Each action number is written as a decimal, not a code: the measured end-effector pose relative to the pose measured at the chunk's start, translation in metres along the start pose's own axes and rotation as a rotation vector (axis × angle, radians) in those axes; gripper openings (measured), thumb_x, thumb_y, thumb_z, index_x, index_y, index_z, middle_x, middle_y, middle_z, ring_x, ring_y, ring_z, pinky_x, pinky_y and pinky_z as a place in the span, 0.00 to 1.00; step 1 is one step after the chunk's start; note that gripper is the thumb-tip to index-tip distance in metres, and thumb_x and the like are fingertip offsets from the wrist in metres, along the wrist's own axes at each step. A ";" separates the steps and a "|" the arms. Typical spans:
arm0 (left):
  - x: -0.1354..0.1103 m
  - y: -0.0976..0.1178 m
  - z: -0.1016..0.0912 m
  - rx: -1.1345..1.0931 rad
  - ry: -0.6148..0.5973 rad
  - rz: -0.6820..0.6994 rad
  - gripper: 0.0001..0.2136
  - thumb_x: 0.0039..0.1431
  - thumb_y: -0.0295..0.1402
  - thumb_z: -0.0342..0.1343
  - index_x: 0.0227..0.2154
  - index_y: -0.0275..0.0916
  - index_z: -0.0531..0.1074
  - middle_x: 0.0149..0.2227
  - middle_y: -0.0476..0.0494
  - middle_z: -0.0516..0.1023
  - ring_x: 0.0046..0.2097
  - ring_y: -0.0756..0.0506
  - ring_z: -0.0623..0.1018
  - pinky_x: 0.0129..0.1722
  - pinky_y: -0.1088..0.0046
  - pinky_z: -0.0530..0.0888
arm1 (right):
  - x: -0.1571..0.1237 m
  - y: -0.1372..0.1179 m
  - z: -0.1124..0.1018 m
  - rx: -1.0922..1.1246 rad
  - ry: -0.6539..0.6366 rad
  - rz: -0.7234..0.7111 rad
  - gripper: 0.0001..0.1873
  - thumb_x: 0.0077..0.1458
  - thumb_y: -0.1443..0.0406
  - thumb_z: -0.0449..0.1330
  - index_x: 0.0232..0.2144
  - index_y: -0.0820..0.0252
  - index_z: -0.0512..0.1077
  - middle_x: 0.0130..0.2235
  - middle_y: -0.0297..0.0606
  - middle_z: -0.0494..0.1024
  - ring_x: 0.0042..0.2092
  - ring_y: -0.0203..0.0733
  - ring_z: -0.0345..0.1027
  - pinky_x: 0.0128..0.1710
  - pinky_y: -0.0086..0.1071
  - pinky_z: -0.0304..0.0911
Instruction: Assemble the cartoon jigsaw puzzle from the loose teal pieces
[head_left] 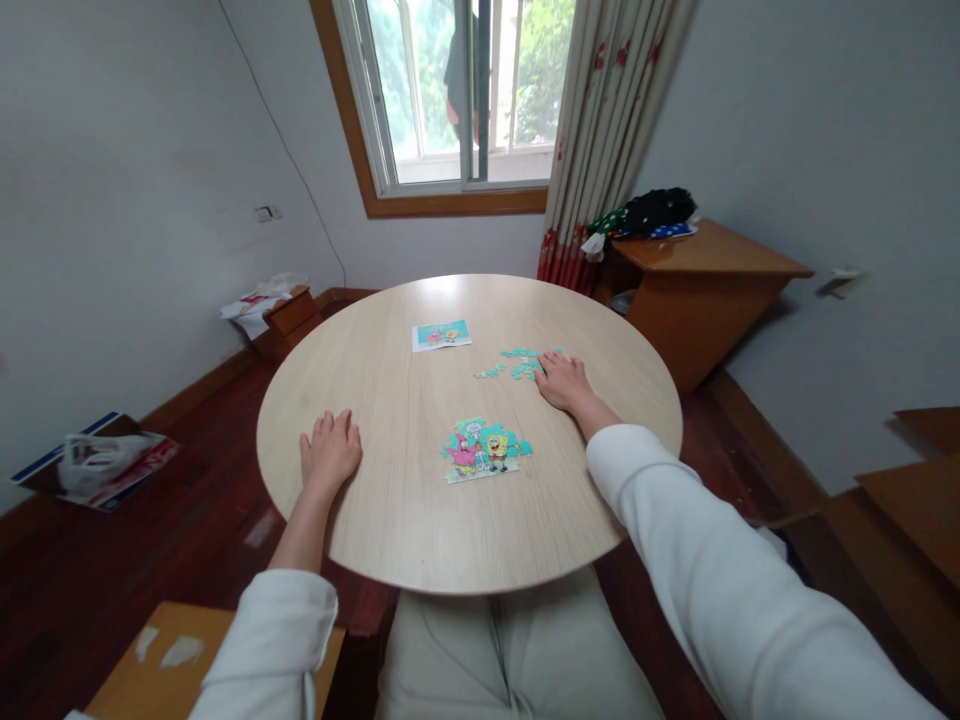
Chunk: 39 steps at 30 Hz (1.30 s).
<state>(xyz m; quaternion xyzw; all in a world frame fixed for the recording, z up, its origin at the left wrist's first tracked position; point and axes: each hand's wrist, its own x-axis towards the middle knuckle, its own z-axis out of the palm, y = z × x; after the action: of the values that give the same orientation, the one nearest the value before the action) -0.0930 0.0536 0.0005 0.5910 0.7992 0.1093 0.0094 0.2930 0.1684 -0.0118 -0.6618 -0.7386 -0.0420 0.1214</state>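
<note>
A partly joined jigsaw puzzle (486, 450) lies flat near the middle of the round table (397, 530), with cartoon figures in pink, yellow and teal. My left hand (331, 446) rests palm down on the tabletop at the left, fingers apart, holding nothing. Farther back, my right hand (562, 380) reaches to the loose puzzle pieces (523, 366). Its fingers are spread and bent down among them, with no piece visibly gripped; some pieces are hidden beneath it. Behind and left of the loose pieces lies a printed picture (442, 335) of the same figures.
A window (465, 100) and a curtain (611, 120) are beyond the table. A wooden desk (712, 255) with dark cloth (660, 212) on it stands at the back right. A plastic bag (101, 462) lies on flat boxes on the left floor. A wooden stool (176, 655) is at lower left.
</note>
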 end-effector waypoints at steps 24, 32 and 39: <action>0.004 -0.007 0.003 -0.054 0.049 0.027 0.23 0.61 0.37 0.37 0.55 0.34 0.63 0.61 0.32 0.60 0.62 0.37 0.59 0.59 0.48 0.53 | -0.011 0.006 0.000 0.043 0.181 0.084 0.16 0.53 0.70 0.48 0.36 0.64 0.76 0.45 0.47 0.74 0.45 0.45 0.64 0.45 0.40 0.46; 0.005 -0.009 0.003 -0.093 0.090 0.040 0.21 0.60 0.37 0.40 0.52 0.34 0.65 0.59 0.32 0.63 0.61 0.36 0.61 0.59 0.48 0.55 | -0.024 0.001 -0.003 0.120 0.192 0.007 0.14 0.54 0.70 0.50 0.34 0.63 0.75 0.42 0.44 0.78 0.43 0.42 0.67 0.47 0.38 0.46; 0.005 -0.010 0.004 -0.114 0.093 0.057 0.20 0.60 0.36 0.41 0.51 0.35 0.66 0.58 0.31 0.64 0.60 0.36 0.63 0.58 0.47 0.55 | -0.041 -0.010 -0.008 0.220 0.156 -0.080 0.12 0.54 0.69 0.51 0.33 0.60 0.76 0.41 0.43 0.79 0.43 0.43 0.68 0.45 0.38 0.47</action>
<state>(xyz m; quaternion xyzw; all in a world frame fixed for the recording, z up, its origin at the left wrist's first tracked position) -0.1031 0.0560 -0.0048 0.6062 0.7742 0.1820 0.0029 0.2879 0.1253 -0.0123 -0.6090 -0.7530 -0.0171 0.2485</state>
